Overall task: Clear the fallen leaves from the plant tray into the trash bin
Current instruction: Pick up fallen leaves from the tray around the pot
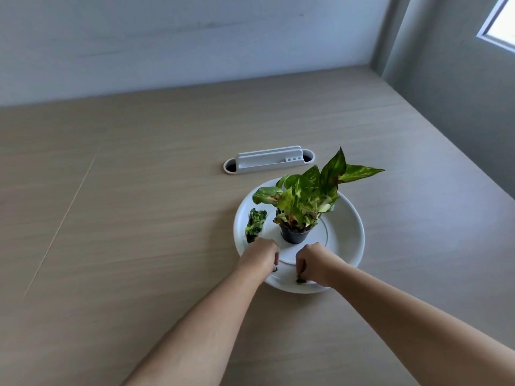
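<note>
Head cam: both hands are down at the near rim of the white plant tray (351,232), which sits on the worktop (125,218) with the potted plant (303,207) in the middle. Right hand (317,263) is pinched around a small dark leaf bit (300,280). Left hand (260,256) is curled closed with something dark at the fingertips, probably another scrap, hard to tell. A bigger fallen leaf clump (255,224) lies on the tray's left side. So, picking stage. Next up I'd guess lift and carry to the trash bin, which isn't in view.
</note>
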{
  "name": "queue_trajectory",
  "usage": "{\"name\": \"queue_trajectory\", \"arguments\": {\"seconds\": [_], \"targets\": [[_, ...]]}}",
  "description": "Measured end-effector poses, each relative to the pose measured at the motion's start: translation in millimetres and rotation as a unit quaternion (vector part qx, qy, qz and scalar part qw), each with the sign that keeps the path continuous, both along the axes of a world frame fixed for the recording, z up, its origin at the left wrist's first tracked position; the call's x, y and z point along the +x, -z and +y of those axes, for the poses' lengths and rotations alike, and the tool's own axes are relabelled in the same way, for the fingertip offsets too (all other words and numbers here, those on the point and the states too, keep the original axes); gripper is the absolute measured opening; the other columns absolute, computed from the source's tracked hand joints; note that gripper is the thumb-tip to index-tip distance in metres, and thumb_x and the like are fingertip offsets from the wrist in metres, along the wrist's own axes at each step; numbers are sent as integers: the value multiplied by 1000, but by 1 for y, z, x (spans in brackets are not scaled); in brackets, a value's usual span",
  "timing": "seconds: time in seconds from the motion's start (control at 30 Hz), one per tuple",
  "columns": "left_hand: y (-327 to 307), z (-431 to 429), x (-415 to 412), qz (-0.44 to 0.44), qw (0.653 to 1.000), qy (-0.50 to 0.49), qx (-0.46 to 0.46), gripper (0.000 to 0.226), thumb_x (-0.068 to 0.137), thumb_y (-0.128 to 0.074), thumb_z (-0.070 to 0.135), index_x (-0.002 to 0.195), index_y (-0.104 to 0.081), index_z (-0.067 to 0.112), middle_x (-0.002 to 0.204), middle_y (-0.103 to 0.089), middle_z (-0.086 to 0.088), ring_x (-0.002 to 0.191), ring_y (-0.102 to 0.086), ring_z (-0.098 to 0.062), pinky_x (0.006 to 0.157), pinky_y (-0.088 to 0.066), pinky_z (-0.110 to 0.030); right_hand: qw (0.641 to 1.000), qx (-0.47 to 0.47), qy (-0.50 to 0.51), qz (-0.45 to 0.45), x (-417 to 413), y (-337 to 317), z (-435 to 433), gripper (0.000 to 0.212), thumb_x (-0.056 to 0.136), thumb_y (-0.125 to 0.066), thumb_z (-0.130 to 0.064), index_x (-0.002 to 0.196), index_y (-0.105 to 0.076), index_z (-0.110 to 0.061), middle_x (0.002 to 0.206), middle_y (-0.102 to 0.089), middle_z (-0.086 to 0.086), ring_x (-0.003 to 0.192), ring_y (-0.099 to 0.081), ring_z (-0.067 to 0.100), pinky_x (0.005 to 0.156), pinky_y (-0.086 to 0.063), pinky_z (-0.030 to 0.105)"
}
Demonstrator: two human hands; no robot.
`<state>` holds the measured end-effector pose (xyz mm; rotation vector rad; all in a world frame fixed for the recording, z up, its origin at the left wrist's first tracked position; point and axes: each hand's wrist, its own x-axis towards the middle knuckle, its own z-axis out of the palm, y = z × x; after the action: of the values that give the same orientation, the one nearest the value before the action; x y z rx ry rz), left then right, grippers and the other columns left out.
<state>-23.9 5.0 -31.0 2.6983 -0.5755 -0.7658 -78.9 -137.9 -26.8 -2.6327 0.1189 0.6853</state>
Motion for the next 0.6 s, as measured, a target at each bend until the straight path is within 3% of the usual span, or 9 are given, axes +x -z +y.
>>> {"name": "queue_trajectory", "arguments": {"seconds": [0.1,0.17,0.27,0.4,0.5,0.6], "targets": [[-5,8,4,-16,996,-54,-63,13,82,-65,4,90,-75,7,99,-73,-7,99,-66,-20,77,-50,-23,998,49,23,-33,-1,-2,-5,13,78,-61,-7,80,-70,-16,74,-61,-3,69,-55,14,66,-51,27],[-8,18,8,-12,983,-121,-135,10,76,-70,2,84,-75,5,88,-73,-4,88,-66,-16,68,-49,-19,998,28,4,-54,-1,-1,-7,7,80,-62,-18,85,-67,-18,82,-64,0,73,-56,17,65,-48,29],[-17,33,11,32,946,-218,-240,9,73,-74,1,74,-74,9,70,-66,2,71,-61,-13,66,-49,-19,999,-19,-22,-30,-2,3,-3,25,78,-67,-36,93,-60,-17,94,-63,6,85,-58,25,67,-45,32],[-17,49,11,67,883,-321,-337,22,72,-75,-6,64,-70,14,65,-65,-3,60,-59,-13,60,-52,-20,999,-29,-32,-9,-3,7,5,19,74,-73,-15,90,-64,-8,90,-61,9,76,-54,25,55,-39,24],[-14,58,12,86,843,-367,-384,23,73,-74,-8,63,-68,12,67,-66,-6,61,-61,-15,55,-54,-16,999,-32,-17,7,0,7,8,12,74,-61,-1,77,-69,-9,82,-62,9,70,-53,23,45,-33,17],[-17,62,13,109,814,-391,-415,22,75,-72,-10,65,-66,9,70,-66,-7,66,-62,-14,55,-55,-12,999,-33,-3,8,3,8,10,29,73,-52,-2,52,-51,-22,78,-61,6,69,-54,22,45,-35,18]]}}
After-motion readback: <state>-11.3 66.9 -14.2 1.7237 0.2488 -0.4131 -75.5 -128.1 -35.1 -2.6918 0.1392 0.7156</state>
